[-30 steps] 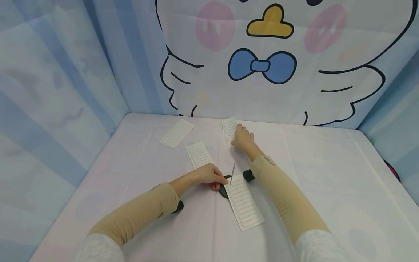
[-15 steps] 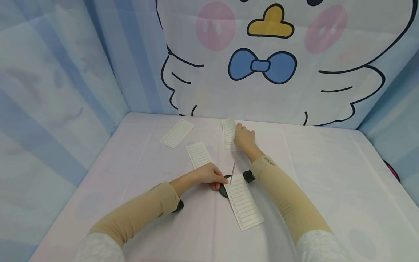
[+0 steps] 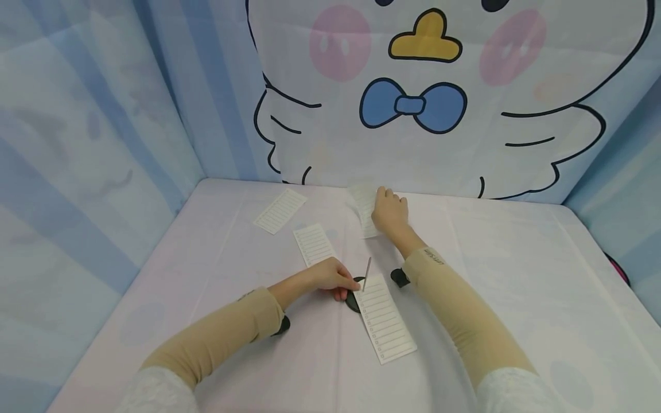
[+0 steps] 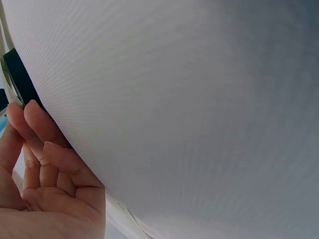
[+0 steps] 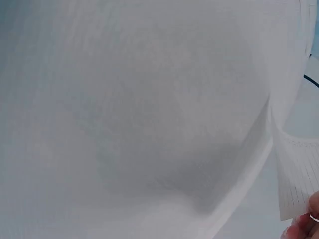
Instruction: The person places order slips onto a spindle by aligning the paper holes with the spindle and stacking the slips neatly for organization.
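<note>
Near the middle of the counter [image 3: 516, 287], a slim upright metal spike [image 3: 367, 272] rises from a flat black round base [image 3: 352, 302], and one long ruled white paper sheet with small checkboxes [image 3: 386, 324] partly covers that base. The spike appears to pass through the sheet's far end, so that piece looks threaded, though the hole itself is too small to make out. The left hand [image 3: 329, 274] pinches this sheet's edge, thumb against fingers, just beside the spike.

Three similar pieces are off the spike, which suggests the work is at an early stage. One, a ruled white paper slip at the back [image 3: 364, 206], is grasped at a corner by the fingertips of the right hand [image 3: 389, 212]; it bows, and whether it is wholly off the counter I cannot tell. A second ruled white slip [image 3: 313, 245] lies just beyond the left hand, which hides its near end. A third ruled white slip [image 3: 280, 211] lies slanted at the back left, untouched.

No box or tray shows; the spiked base is the only holder, apparently carrying that single sheet.
</note>
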{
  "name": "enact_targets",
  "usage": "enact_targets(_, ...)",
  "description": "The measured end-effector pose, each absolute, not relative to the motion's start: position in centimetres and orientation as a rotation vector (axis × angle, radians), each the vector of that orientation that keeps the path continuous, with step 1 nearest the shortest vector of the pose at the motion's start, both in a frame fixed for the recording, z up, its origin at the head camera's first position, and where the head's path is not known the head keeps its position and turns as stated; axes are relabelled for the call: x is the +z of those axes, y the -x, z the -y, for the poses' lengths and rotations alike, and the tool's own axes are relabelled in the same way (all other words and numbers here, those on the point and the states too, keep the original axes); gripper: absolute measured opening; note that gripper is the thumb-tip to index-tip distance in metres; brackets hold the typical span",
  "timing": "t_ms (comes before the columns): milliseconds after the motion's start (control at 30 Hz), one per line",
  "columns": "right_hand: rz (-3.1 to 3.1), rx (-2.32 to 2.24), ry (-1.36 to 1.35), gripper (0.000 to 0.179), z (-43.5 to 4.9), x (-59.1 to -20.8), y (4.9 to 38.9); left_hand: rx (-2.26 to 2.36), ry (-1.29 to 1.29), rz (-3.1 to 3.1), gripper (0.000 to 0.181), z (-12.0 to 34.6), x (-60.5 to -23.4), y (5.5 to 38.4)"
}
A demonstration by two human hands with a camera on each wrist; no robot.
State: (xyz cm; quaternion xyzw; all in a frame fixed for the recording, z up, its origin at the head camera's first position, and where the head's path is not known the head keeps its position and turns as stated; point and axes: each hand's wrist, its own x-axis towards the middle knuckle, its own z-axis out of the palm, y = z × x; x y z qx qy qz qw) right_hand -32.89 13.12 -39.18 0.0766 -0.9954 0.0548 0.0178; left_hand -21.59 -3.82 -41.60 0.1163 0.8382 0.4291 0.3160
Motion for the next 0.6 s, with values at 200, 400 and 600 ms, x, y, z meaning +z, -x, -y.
enact_targets(200,3.03,0.16,-0.297,0.007,-13.7,-37.7,32.3,1.117,-0.298,-2.224,0.021,3.8,-41.6,21.5)
enact_targets(400,2.996,0.159,-0.301,0.021,-14.6,-36.2,31.4,1.092,-0.293,-2.254,0.022,3.7,-41.4,21.4)
enact_targets(600,2.894,0.269,-0.299,0.019,-16.0,-35.3,29.9,1.069,-0.298,-2.262,0.022,3.7,-41.6,21.5)
